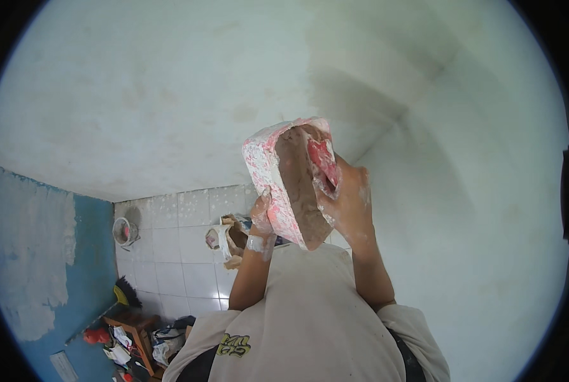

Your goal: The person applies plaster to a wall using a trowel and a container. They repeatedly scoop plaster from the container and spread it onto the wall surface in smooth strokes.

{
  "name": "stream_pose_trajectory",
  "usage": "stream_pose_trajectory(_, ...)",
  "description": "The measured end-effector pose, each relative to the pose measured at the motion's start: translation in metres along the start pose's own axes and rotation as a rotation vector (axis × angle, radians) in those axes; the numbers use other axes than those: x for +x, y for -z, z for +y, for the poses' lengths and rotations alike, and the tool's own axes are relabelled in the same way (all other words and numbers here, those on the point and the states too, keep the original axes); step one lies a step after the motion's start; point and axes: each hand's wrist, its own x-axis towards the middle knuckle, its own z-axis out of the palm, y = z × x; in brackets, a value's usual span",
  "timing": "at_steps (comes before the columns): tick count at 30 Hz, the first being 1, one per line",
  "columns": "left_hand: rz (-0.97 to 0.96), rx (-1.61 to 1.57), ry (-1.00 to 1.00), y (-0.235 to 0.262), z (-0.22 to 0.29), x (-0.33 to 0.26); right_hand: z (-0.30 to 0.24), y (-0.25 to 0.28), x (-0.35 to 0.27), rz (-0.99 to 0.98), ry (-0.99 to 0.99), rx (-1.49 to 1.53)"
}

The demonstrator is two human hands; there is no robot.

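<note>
A pink tub [264, 164], its outside crusted with white putty, is held up and tilted in front of my chest. Greyish-brown putty [295, 175] coats its inside. My left hand [261, 215] grips the tub's left side, fingers mostly hidden behind it. White smears mark that hand and its wrist. At the tub's right edge, my right hand [349, 200], also smeared, is closed on a flat red spreader [323, 159], partly covered in putty and held at the tub's opening. The fingertips are partly hidden.
Pale walls [170, 95] rise ahead and at right; a blue wall [93, 242] at left is partly coated white. On the tiled floor [195, 251] are a bucket [125, 232] and an opened bag [235, 237]. A broom [126, 293] and cluttered wooden furniture [139, 334] stand lower left.
</note>
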Motion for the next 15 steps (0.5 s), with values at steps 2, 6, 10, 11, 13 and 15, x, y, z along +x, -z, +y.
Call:
stream_pose_trajectory(2,-0.079,-0.139,-0.04,0.016,-0.009,0.006,0.005,-0.003,0.006,-0.029,0.039,0.049)
stream_pose_trajectory(6,-0.049,-0.189,-0.061,0.006,-0.009,0.017,0.029,-0.016,0.02,0.001,0.149,0.04)
stream_pose_trajectory(10,0.092,-0.116,-0.06,0.012,-0.014,0.037,0.03,-0.021,0.031,-0.081,0.095,0.088)
stream_pose_trajectory(11,0.128,-0.052,-0.075,0.013,-0.015,0.044,0.034,-0.026,0.032,-0.07,0.112,0.059)
stream_pose_trajectory(13,0.042,-0.059,-0.076,0.01,-0.011,0.053,0.035,-0.026,0.038,-0.073,0.126,0.038)
stream_pose_trajectory(15,0.031,-0.057,-0.065,0.004,-0.007,0.062,0.032,-0.018,0.047,-0.103,0.121,0.055)
